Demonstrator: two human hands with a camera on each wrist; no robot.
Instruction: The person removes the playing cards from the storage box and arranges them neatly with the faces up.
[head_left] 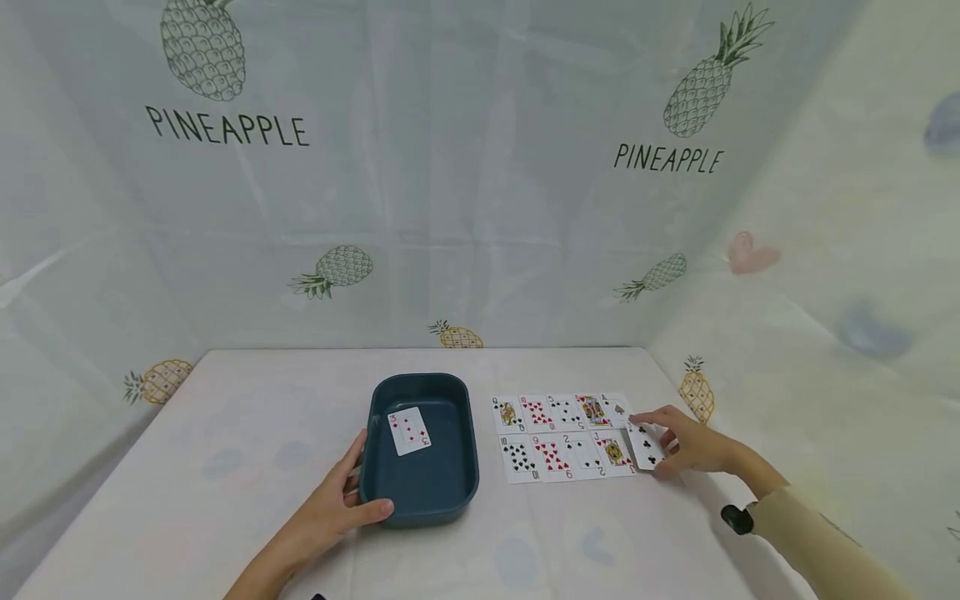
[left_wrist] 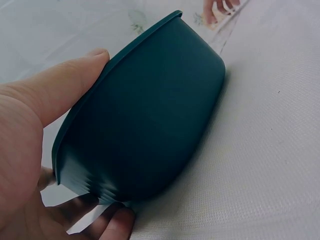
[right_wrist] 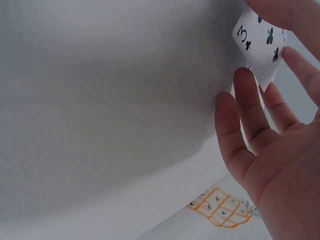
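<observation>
A dark teal plastic tray [head_left: 427, 492] stands on the table, with a three of diamonds [head_left: 409, 431] lying face up and slanted inside. My left hand [head_left: 328, 507] grips its left side, thumb on the rim and fingers along the outer wall. Over at the right, my right hand [head_left: 693, 447] pinches a three of clubs [head_left: 645, 447] by its edges between thumb and fingers. That playing card sits tilted at the right end of the lower card row, overlapping the jack of hearts [head_left: 613, 451]. Part of it is hidden by fingers in the right wrist view [right_wrist: 267, 40].
Two rows of face-up playing cards lie right of the tray, among them a ten of hearts [head_left: 536, 412], a nine of hearts [head_left: 552, 455] and an ace of spades [head_left: 617, 408]. Pineapple-print sheets [head_left: 480, 183] hang behind and beside the white-covered table [head_left: 517, 533].
</observation>
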